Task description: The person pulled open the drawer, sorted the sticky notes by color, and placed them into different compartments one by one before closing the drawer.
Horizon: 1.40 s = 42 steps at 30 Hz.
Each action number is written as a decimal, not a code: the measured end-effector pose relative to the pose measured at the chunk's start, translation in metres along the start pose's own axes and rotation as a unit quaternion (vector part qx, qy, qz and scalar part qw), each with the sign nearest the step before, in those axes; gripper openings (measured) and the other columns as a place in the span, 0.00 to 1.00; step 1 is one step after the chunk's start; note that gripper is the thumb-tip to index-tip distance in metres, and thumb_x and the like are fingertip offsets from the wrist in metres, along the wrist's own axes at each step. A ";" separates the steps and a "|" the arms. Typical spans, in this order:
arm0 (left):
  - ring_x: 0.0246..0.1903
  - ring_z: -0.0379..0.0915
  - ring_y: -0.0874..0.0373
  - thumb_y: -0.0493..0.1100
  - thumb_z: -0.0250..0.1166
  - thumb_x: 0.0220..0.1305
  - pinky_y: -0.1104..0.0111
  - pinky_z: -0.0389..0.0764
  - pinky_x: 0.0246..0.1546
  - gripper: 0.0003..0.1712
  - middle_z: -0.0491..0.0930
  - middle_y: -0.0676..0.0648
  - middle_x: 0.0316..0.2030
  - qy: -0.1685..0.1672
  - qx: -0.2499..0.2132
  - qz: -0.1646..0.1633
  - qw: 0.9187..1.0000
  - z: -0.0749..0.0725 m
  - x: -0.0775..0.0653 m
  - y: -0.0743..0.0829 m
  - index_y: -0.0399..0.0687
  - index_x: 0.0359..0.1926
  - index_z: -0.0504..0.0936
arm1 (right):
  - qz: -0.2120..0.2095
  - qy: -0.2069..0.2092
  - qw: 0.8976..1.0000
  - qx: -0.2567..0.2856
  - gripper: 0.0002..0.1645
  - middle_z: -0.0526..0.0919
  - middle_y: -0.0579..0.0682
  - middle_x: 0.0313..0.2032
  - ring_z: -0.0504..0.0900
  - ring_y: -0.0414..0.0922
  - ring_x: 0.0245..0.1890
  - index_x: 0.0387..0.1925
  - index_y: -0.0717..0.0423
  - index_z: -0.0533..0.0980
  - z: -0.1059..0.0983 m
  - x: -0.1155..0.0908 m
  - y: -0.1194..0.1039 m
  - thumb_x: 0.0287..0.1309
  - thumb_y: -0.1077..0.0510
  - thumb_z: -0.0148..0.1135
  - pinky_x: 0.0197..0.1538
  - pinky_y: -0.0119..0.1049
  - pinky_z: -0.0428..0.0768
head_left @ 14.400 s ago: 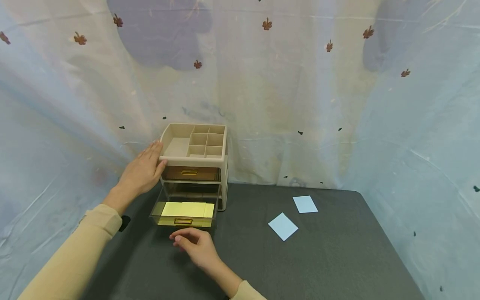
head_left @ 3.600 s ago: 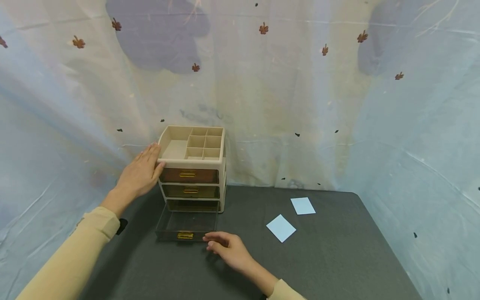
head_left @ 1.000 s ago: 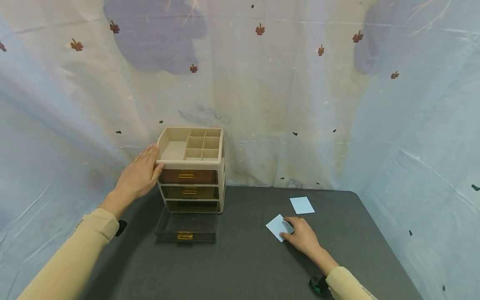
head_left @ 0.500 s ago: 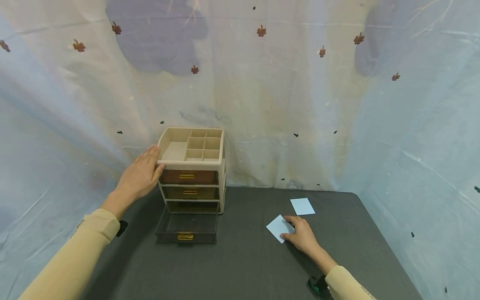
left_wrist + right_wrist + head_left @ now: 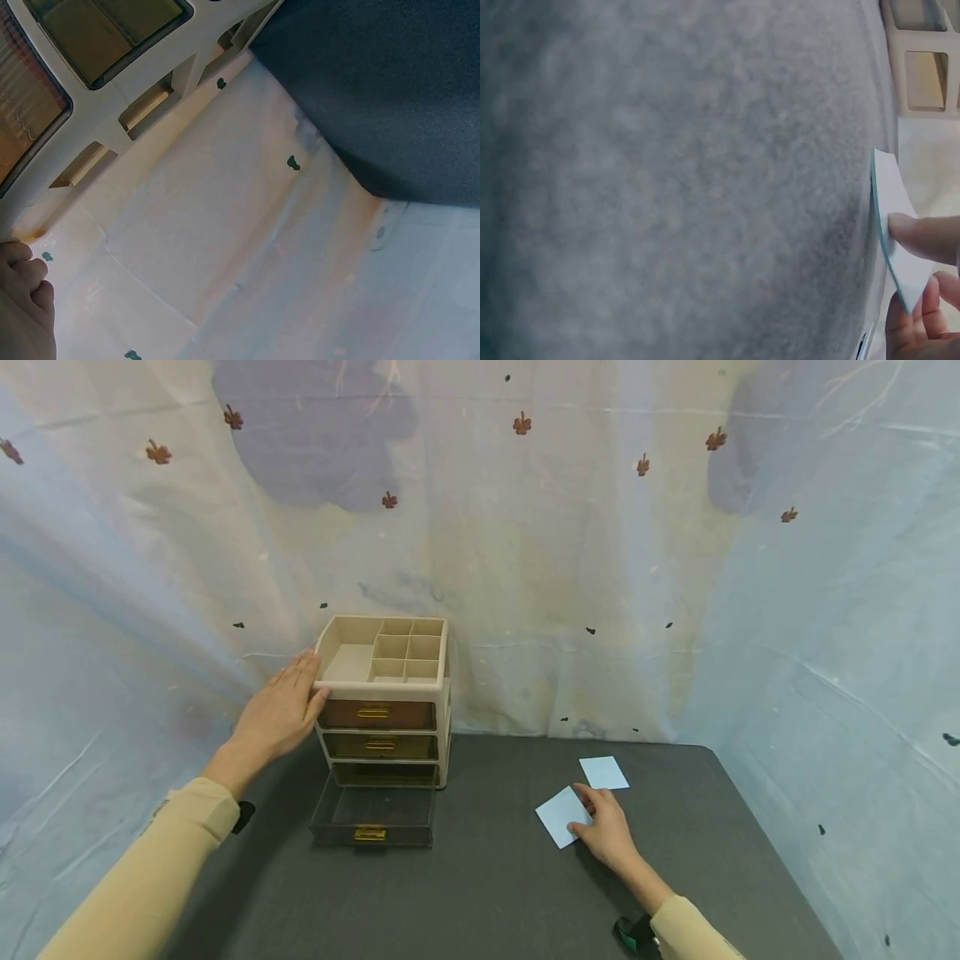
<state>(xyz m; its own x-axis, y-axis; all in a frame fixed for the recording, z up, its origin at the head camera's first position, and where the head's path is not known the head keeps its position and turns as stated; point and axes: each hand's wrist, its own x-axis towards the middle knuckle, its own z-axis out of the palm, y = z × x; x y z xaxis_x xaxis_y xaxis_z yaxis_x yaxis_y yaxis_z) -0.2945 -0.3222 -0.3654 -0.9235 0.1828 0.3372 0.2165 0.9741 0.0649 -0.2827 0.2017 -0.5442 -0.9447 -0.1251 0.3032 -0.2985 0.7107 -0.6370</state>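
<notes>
My right hand (image 5: 607, 833) pinches a square light blue sticky-note pad (image 5: 558, 817) by its right corner. In the right wrist view, the thumb lies on the face of the tilted thin pad (image 5: 892, 191), with fingers behind it. A second light blue square (image 5: 602, 771) lies just behind on the table. My left hand (image 5: 277, 710) rests with extended fingers against the left side of a beige desktop drawer organizer (image 5: 378, 687). Its bottom drawer (image 5: 408, 836), clear grey with a gold handle, is pulled out and nothing shows inside. The upper two drawers are closed.
The organizer's top has one large compartment (image 5: 351, 664) and several small ones. A dark grey table (image 5: 495, 893) carries everything. Patterned curtain (image 5: 510, 568) hangs close behind and along both sides.
Earlier the middle drawer stood out holding yellow notes; it is now closed and the bottom one is out. My right hand went from the drawer to the blue pad, now slightly raised.
</notes>
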 end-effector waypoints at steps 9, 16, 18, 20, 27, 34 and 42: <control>0.79 0.43 0.32 0.58 0.38 0.85 0.40 0.48 0.79 0.42 0.45 0.30 0.81 0.004 -0.003 0.004 1.000 0.001 0.000 -0.002 0.35 0.83 0.40 | -0.010 0.046 0.997 0.064 0.22 0.81 0.52 0.37 0.83 0.46 0.37 0.53 0.63 0.85 -0.005 -0.004 -0.002 0.56 0.73 0.73 0.39 0.33 0.86; 0.79 0.43 0.33 0.59 0.37 0.85 0.41 0.47 0.79 0.42 0.44 0.31 0.81 0.001 -0.002 0.000 1.000 0.001 0.000 -0.003 0.36 0.83 0.39 | -0.019 0.072 0.994 0.078 0.18 0.83 0.49 0.36 0.84 0.45 0.36 0.49 0.58 0.88 -0.005 -0.004 -0.006 0.58 0.72 0.74 0.39 0.30 0.86; 0.79 0.43 0.33 0.59 0.37 0.85 0.41 0.47 0.79 0.42 0.43 0.31 0.81 0.000 -0.003 0.000 1.000 0.000 0.000 -0.002 0.36 0.83 0.39 | -0.026 0.075 0.993 0.083 0.17 0.83 0.49 0.36 0.85 0.46 0.36 0.48 0.58 0.88 -0.005 -0.004 -0.008 0.57 0.72 0.74 0.39 0.30 0.86; 0.79 0.42 0.33 0.59 0.37 0.85 0.41 0.46 0.79 0.42 0.43 0.31 0.81 -0.001 -0.004 0.001 1.000 0.000 0.000 -0.002 0.36 0.83 0.39 | -0.032 0.075 0.992 0.093 0.17 0.83 0.50 0.36 0.86 0.48 0.37 0.47 0.59 0.88 -0.005 -0.003 -0.010 0.57 0.73 0.73 0.40 0.30 0.87; 0.80 0.40 0.33 0.59 0.37 0.85 0.43 0.44 0.80 0.42 0.42 0.31 0.81 0.004 -0.006 0.011 1.000 0.001 0.000 -0.003 0.35 0.83 0.40 | -0.048 0.076 0.990 0.107 0.17 0.85 0.49 0.36 0.85 0.41 0.35 0.46 0.59 0.88 -0.008 -0.003 -0.015 0.56 0.74 0.73 0.38 0.28 0.86; 0.80 0.38 0.33 0.58 0.37 0.85 0.44 0.42 0.81 0.42 0.39 0.33 0.82 0.011 -0.010 0.017 1.000 0.002 -0.001 -0.005 0.34 0.83 0.41 | -0.064 0.078 0.989 0.105 0.17 0.85 0.48 0.35 0.84 0.38 0.34 0.47 0.57 0.89 -0.009 -0.002 -0.025 0.57 0.72 0.73 0.36 0.29 0.86; 0.80 0.39 0.33 0.59 0.37 0.85 0.44 0.43 0.81 0.42 0.42 0.32 0.82 0.013 -0.007 0.018 1.000 0.003 0.000 -0.004 0.34 0.83 0.42 | -0.071 0.080 0.986 0.128 0.18 0.87 0.48 0.38 0.84 0.37 0.36 0.49 0.56 0.88 -0.008 0.004 -0.040 0.59 0.72 0.72 0.39 0.28 0.86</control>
<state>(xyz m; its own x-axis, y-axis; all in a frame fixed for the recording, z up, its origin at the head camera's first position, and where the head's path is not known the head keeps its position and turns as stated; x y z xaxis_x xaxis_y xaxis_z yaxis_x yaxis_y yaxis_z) -0.2961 -0.3262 -0.3683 -0.9070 0.2135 0.3631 0.2533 0.9652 0.0653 -0.2730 0.1786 -0.5119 -0.8636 -0.0851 0.4969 -0.4698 0.4931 -0.7322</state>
